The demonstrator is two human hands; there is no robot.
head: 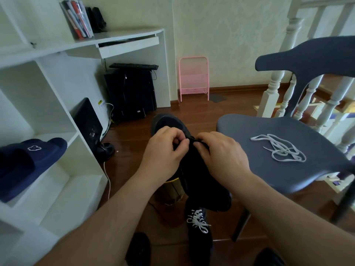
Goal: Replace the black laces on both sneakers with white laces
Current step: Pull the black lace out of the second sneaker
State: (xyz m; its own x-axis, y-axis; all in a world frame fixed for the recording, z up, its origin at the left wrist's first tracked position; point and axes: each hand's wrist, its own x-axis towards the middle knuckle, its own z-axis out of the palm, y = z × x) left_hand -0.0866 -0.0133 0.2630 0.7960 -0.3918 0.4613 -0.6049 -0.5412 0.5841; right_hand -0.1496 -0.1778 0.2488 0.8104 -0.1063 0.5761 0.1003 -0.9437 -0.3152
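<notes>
Nearest the camera, at 6 o'clock, a second black sneaker point(199, 233) stood on the wooden floor point(192, 108), already threaded with a white lace point(198, 220). Just above it, at frame centre, both forearms converged on the held black sneaker point(192, 166), toe pointing to 12 o'clock. The left hand point(163, 150) had its fingers curled, thumb and forefinger pinching at the black lace point(193, 140) near the top of the shoe; the right hand point(221, 156) was likewise curled, fingertips gripping the same lace from the other side (the lace itself was barely separable from the dark upper). At 3 o'clock, a loose white lace point(280, 148) lay in a tangle on the seat of a grey chair point(249, 131). At 9 o'clock, a navy slipper point(28, 162) rested on a white shelf point(63, 143). Farther off, at 12 o'clock, a pink rack point(194, 79) stood against the wall.
</notes>
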